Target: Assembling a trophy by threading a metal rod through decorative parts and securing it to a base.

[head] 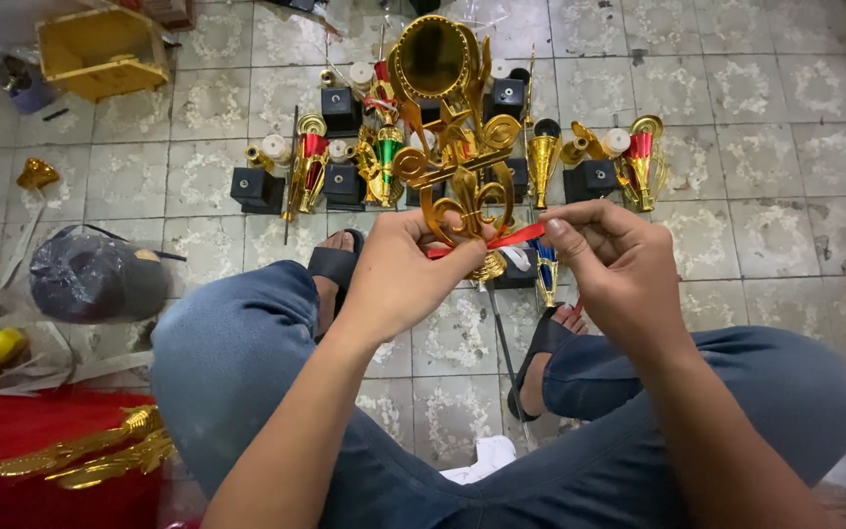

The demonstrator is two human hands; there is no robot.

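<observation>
Denim knees, left hand (405,279) and right hand (611,260) grip red ribbon (515,236), tiled floor (785,157).

An informal trophy-assembly workshop set up on the floor of a plain room. The floor (785,108) is worn, stained patterned tile. Rows of half-built trophies (384,157) stand on it: gold plastic cups, red and green columns, black square bases (257,188). Loose gold wing ornaments (90,456) lie on red cloth near the lower left edge. A yellow box (100,49) sits at the far left corner, a dark bag (95,276) beside it.
</observation>
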